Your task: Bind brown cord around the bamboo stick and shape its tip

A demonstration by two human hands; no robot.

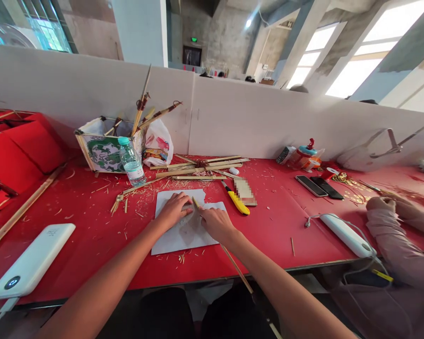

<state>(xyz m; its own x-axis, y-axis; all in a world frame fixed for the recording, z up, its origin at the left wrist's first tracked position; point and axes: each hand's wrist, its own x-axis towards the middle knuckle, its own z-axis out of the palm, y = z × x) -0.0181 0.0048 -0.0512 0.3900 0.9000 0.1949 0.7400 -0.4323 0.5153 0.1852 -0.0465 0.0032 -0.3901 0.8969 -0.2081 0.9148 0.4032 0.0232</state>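
A white sheet of paper [175, 240] with a torn upper edge lies on the red table in front of me. My left hand [174, 208] rests on its upper left part, fingers spread and bent slightly, holding nothing that I can see. My right hand [217, 223] is closed around a long thin bamboo stick [242, 278]. Its pointed tip shows past my fingers, close to the left fingertips and over the paper. From under my right wrist the stick runs down past the table edge. Faint marks on the paper are too small to make out.
A yellow utility knife [237, 199] and bamboo strips [198, 170] lie beyond the paper. A water bottle [133, 165] stands by a box of sticks [104, 151]. White power banks [38, 256] flank me. At right are phones [311, 186] and a co-worker's sleeve [392, 230].
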